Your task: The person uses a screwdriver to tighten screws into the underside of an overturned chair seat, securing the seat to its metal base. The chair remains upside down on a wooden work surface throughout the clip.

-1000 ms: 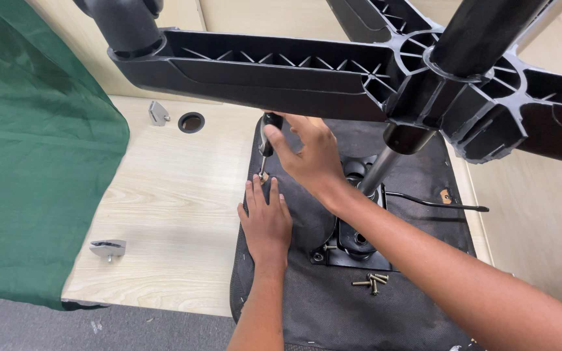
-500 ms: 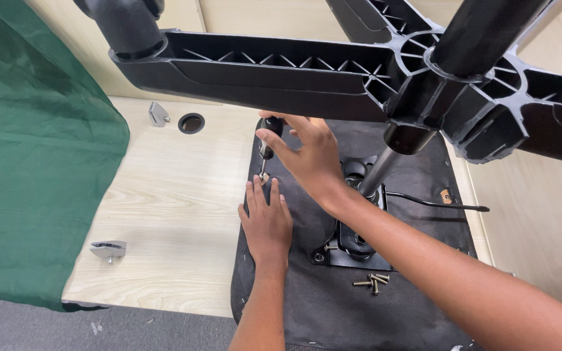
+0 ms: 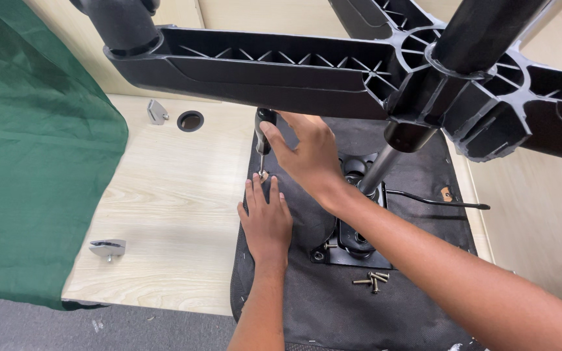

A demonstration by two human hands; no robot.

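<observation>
Fingers of the right hand (image 3: 310,153) wrap the black handle of a screwdriver (image 3: 263,133), its tip standing upright on a screw (image 3: 263,174) in the upturned chair seat (image 3: 307,305). Just below that grip, the left hand (image 3: 267,220) lies flat and spread on the seat's black fabric. Right of it sits the metal mounting plate (image 3: 352,247), with loose screws (image 3: 372,280) beside. Beneath everything, the pale wooden desk (image 3: 164,214).

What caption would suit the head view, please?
Right hand turns a screwdriver into an upturned chair seat; left hand steadies.
</observation>
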